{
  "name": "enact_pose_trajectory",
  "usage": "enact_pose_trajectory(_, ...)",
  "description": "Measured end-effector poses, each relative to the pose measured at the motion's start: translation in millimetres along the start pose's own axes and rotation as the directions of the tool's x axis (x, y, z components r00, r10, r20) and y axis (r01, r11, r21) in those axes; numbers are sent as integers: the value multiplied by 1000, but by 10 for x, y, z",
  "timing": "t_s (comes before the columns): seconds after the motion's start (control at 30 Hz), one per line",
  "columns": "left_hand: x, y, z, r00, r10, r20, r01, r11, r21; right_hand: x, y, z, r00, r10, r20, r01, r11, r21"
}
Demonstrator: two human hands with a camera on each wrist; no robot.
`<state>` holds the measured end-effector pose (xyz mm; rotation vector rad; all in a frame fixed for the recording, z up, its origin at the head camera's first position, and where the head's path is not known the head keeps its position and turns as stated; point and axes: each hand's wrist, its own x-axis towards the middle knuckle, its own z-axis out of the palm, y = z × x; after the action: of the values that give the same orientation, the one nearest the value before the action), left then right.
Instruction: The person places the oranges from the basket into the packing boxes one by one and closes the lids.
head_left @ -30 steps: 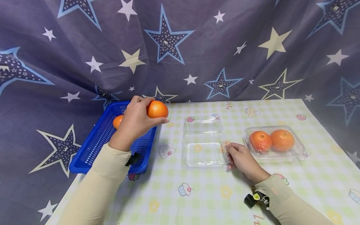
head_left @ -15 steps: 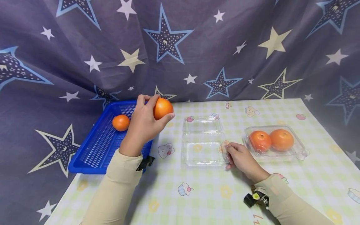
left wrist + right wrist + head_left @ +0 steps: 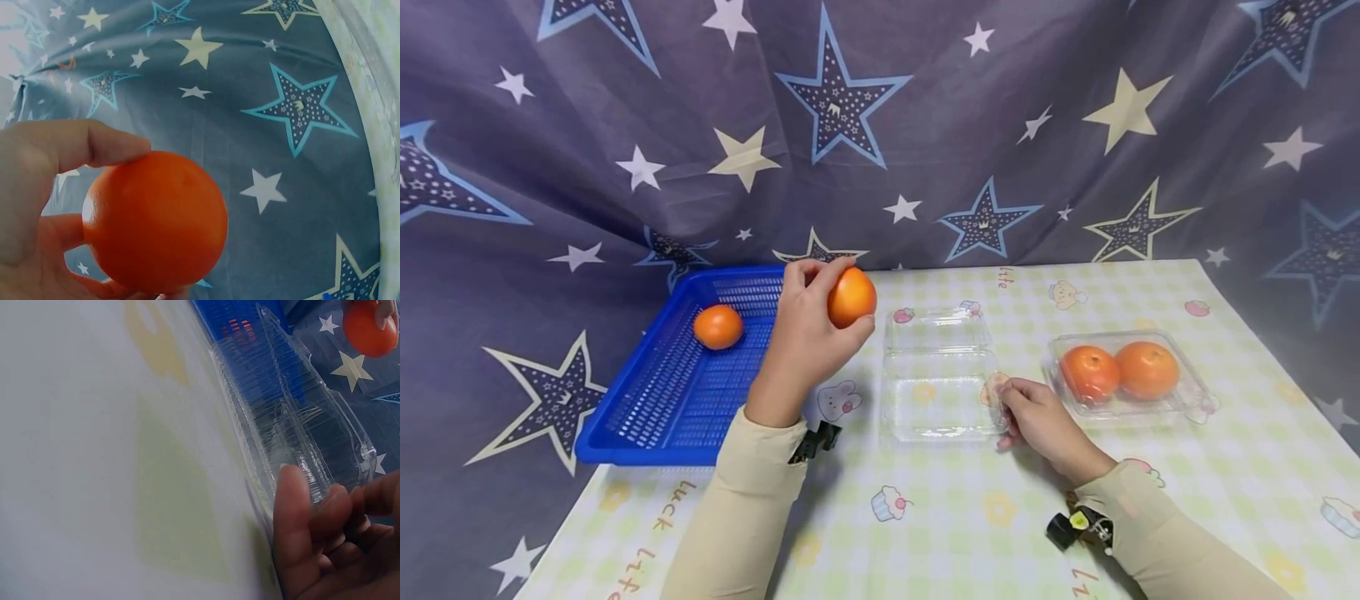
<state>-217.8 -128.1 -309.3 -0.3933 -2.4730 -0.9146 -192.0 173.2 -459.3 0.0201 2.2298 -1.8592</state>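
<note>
My left hand (image 3: pixel 812 325) grips a smooth, round orange (image 3: pixel 852 297) between thumb and fingers, raised beside the right side of a blue basket (image 3: pixel 625 454). In the left wrist view, the orange (image 3: pixel 159 222) hides parts of the fingers behind it. On the table a clear plastic clamshell box (image 3: pixel 940 429) lies with its lid (image 3: pixel 936 333) folded back, nothing inside. My right hand (image 3: pixel 1048 425) pinches the box's right edge; the right wrist view shows thumb and curled fingers at the clear wall (image 3: pixel 281 419).
A second orange (image 3: pixel 718 327) lies in the basket's far left part. Right of the right hand, another clear box (image 3: pixel 1180 400) holds two oranges (image 3: pixel 1147 371). A checked cloth (image 3: pixel 955 542) covers the table; a starry curtain (image 3: pixel 925 108) hangs behind it.
My left hand has moved right with the orange, out from over the basket, uncovering the other orange. The right hand stays at the box's edge.
</note>
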Motion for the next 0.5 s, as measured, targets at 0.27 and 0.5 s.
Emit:
enact_pose_trajectory(0.27, -60, -79, 114, 1000, -14, -1, 14, 1000, 0, 10, -8, 29, 1000, -10, 7, 10, 1000, 7)
enact_pose_trajectory(0.5, -50, -99, 250, 997, 69, 27, -69, 998, 0, 2, 4, 4, 1000, -12, 3, 12, 1000, -20)
